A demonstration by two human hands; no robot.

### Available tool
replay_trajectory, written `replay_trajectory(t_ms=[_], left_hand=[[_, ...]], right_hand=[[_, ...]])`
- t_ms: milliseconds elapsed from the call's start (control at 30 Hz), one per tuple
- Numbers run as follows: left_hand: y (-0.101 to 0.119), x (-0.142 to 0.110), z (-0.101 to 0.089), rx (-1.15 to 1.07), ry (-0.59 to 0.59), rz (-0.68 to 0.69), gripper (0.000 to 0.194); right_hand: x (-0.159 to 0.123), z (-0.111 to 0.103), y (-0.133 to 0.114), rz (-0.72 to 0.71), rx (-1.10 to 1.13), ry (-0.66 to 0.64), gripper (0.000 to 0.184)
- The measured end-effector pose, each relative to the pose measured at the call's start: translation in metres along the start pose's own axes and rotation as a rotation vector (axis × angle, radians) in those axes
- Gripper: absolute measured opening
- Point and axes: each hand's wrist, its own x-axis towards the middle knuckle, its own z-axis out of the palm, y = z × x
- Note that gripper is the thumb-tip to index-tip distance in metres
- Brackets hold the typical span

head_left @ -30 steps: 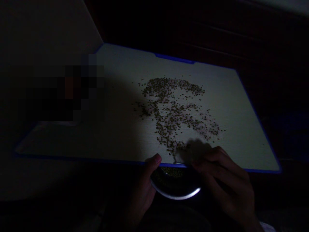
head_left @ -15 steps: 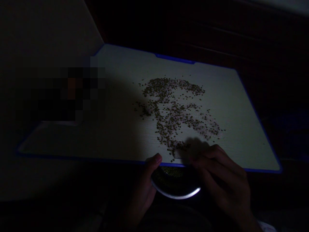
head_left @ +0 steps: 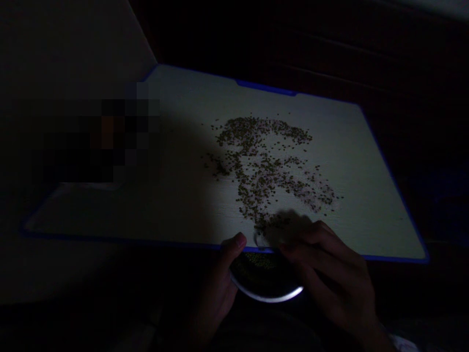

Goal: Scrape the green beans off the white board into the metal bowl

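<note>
A: Hands doing what?
B: Left hand (head_left: 218, 278) cups the bowl (head_left: 266, 295) just under the board's (head_left: 340, 161) edge. Right hand (head_left: 330, 274) curls beside it, by the seeds (head_left: 264, 171) on the board; can't tell if it's pinching.

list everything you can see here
white plastic cutting board with blue edging: one, white and blue, filling the middle of the view
small round seeds: too many to count, greenish brown, scattered across the board and inside the bowl
round metal bowl: one, dark with a silver rim, just past the board's near edge
pixelated patch: one, dark, blurred, over the board's left end, contents unreadable
white shirt cuff: one, white, bottom right corner
left hand: one, against the bowl's left side
right hand: one, over the board's near edge, above the bowl, beside the seeds
</note>
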Motion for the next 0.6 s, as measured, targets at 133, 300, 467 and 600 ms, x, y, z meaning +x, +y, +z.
replay_trajectory(t_ms=[133, 300, 467, 600], left_hand=[[-0.002, 0.003, -0.003, -0.018, -0.010, -0.004, 0.030], [-0.003, 0.005, -0.007, 0.013, -0.050, -0.003, 0.034], [-0.002, 0.005, -0.007, -0.020, -0.094, 0.033, 0.027], [-0.003, 0.005, -0.005, -0.031, -0.106, 0.044, 0.029]], right_hand=[[-0.006, -0.002, -0.003, 0.005, 0.007, 0.017, 0.029], [-0.006, 0.008, -0.010, 0.021, -0.013, 0.059, 0.029], [-0.007, 0.013, -0.006, 0.089, -0.074, 0.176, 0.026], [-0.006, 0.005, 0.002, 0.138, -0.154, 0.208, 0.023]])
